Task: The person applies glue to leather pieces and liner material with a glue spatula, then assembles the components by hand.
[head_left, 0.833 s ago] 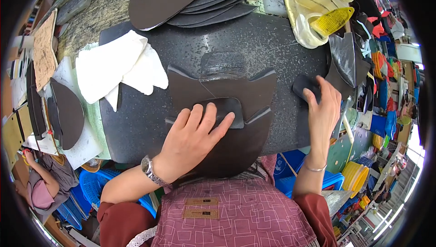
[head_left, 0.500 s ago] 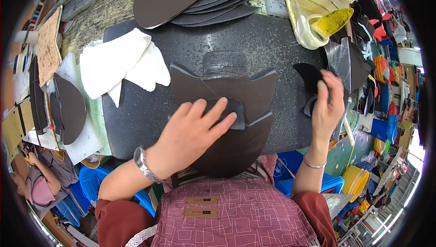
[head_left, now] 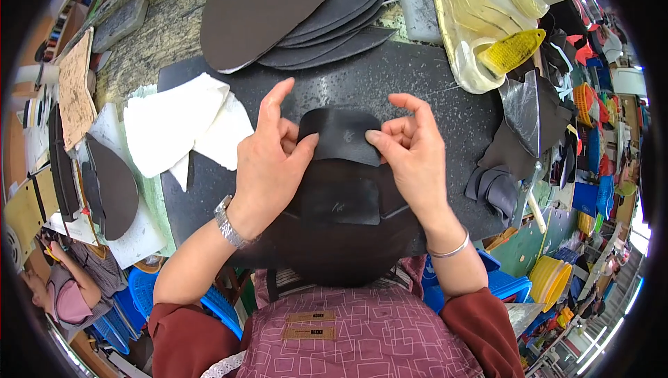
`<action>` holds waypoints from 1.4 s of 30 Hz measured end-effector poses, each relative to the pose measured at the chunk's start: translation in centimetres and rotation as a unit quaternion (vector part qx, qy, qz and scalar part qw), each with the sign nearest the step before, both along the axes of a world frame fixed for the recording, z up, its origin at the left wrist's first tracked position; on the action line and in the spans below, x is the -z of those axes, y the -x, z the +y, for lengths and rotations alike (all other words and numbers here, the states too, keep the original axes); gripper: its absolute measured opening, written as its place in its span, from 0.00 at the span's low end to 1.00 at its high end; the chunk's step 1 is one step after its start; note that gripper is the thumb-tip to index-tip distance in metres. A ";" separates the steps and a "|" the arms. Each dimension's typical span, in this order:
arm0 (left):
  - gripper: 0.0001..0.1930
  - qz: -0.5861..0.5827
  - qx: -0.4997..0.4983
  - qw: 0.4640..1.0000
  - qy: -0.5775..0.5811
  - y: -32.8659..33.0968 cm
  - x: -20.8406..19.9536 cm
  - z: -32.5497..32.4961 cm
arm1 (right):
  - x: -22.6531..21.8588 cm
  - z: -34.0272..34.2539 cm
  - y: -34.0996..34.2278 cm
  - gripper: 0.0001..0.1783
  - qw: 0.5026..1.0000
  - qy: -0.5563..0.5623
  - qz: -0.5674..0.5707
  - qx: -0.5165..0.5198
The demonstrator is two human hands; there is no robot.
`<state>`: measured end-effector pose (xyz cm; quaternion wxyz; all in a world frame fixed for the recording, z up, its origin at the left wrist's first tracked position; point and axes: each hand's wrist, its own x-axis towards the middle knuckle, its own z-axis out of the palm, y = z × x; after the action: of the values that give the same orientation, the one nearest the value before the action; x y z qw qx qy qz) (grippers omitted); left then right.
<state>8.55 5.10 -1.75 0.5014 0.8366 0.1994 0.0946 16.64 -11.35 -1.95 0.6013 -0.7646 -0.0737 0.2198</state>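
Observation:
Between my two hands is a small black leather patch (head_left: 339,134) with rounded corners. My left hand (head_left: 275,138) pinches its left end between thumb and curled fingers, the index finger raised. My right hand (head_left: 415,152) grips the right end the same way. The patch lies over the upper part of dark brown leather pieces; whether it touches them I cannot tell. Below it, a second black patch (head_left: 341,202) lies flat on the brown leather piece (head_left: 334,249), which reaches to the board's near edge.
Under the work is a black board (head_left: 202,204). A folded white cloth (head_left: 174,124) lies left, stacked brown leather pieces (head_left: 264,27) at the back. Far right stands a glue-coated container (head_left: 466,23) with a yellow brush (head_left: 511,51). Curved black pieces (head_left: 495,190) lie at right.
My right hand has come from the right side to the middle with a black piece. My left hand has lifted off the lower patch and moved up; both now hold the upper patch.

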 end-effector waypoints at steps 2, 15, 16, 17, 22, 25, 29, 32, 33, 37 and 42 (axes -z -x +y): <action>0.34 0.016 -0.012 0.999 -0.036 -0.1 0.8 0.3 | 0.4 0.5 -0.2 0.24 0.999 0.041 -0.015 0.010; 0.31 -0.096 0.056 0.993 0.041 1.5 2.2 1.2 | 1.6 -0.3 -0.2 0.28 0.999 -0.009 -0.038 -0.011; 0.29 -0.149 0.116 0.978 -0.093 1.5 1.9 1.5 | 1.8 -0.4 -0.3 0.30 0.999 -0.032 -0.025 0.002; 0.26 -0.197 0.173 0.938 -0.225 1.4 1.5 1.8 | 1.6 -0.4 -0.3 0.30 0.999 -0.032 -0.024 0.001; 0.25 -0.364 0.313 0.820 -0.313 2.4 -0.3 1.9 | 0.5 -1.3 -0.7 0.38 0.990 -0.094 0.006 -0.109; 0.28 -0.137 0.074 0.987 -0.051 2.5 -1.0 0.2 | 0.3 -1.6 -0.1 0.37 0.984 -0.151 0.074 -0.065; 0.32 0.029 0.029 0.998 0.046 1.2 -0.6 0.8 | 0.1 -0.1 -0.4 0.31 0.997 -0.047 0.067 -0.003; 0.31 0.053 0.002 0.997 0.054 0.3 0.4 1.1 | 0.4 0.9 -0.7 0.29 0.999 0.047 -0.004 -0.006; 0.31 0.050 0.003 0.997 0.053 0.2 0.6 1.2 | 0.6 1.1 -0.7 0.28 0.998 0.065 -0.027 0.001; 0.30 0.047 0.009 0.999 0.017 0.1 0.9 1.2 | 0.8 1.4 -0.7 0.25 0.993 0.108 -0.047 0.005; 0.29 0.039 0.036 0.996 -0.068 -0.1 0.9 0.9 | 0.8 1.4 -0.7 0.24 0.991 0.123 -0.054 0.010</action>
<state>8.62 5.99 -2.62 0.4381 0.8786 0.1814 0.0574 17.30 -9.93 -2.76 0.5000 -0.8442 -0.0708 0.1797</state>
